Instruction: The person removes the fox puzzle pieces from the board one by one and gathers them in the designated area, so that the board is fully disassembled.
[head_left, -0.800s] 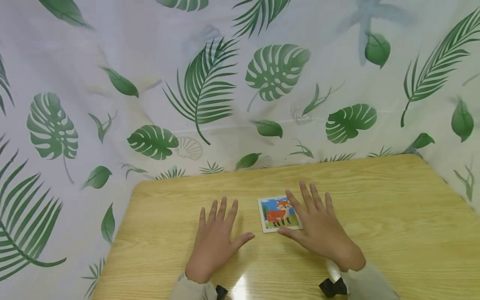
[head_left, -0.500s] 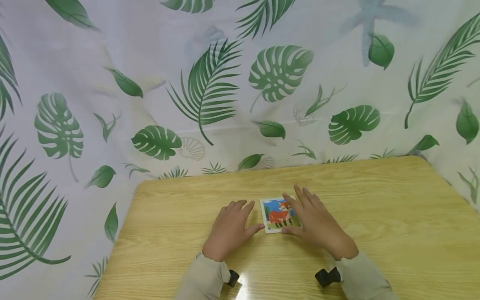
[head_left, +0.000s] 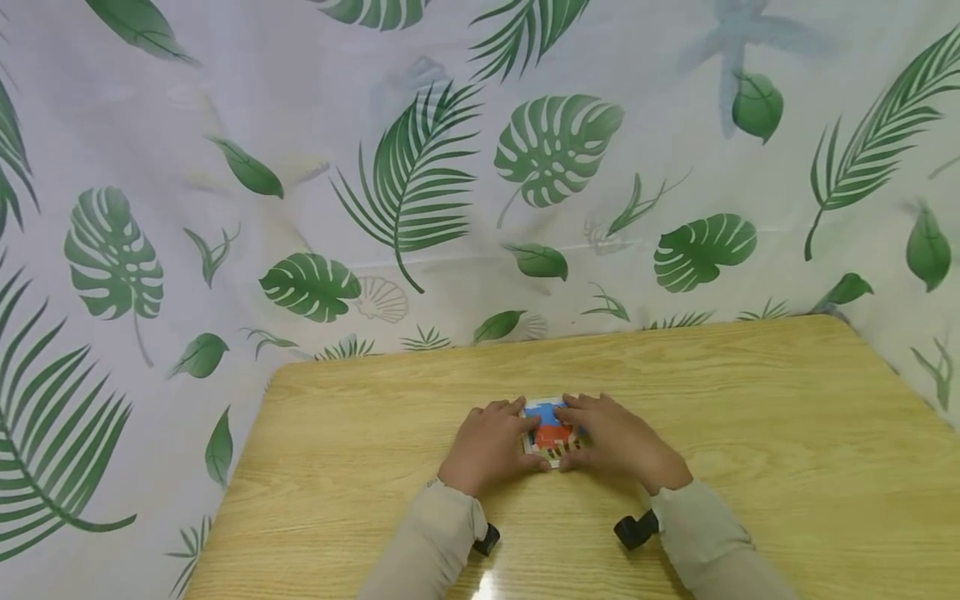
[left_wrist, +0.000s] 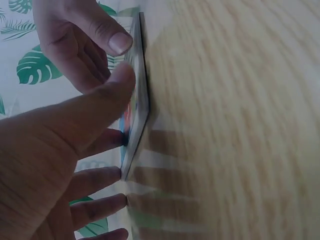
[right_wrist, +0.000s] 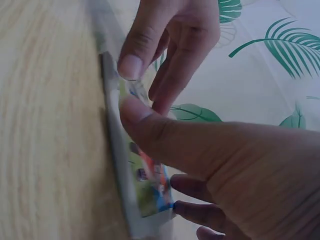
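Note:
A small square fox picture board (head_left: 552,432) with a white border lies flat on the wooden table (head_left: 360,450), partly covered by both hands. On its left side is my left hand (head_left: 491,443), thumb at the near edge and index finger over the picture. From the right comes my right hand (head_left: 618,437), its fingertips and thumb on or just above the board. Close up in the left wrist view, the board (left_wrist: 142,95) shows its thin edge, with straight, spread fingers beside it. The right wrist view has the picture (right_wrist: 147,185) under the thumb; contact is partly unclear.
A white leaf-printed cloth (head_left: 450,167) hangs behind the table and along its left side. Dark wrist devices (head_left: 637,529) stick out from beige sleeves (head_left: 712,542). The table's far edge runs along the cloth.
Both hands have come together over the board: the left moved right onto its left side, the right shifted slightly left. Their widely spread fingers have drawn in. The board has stayed about in place.

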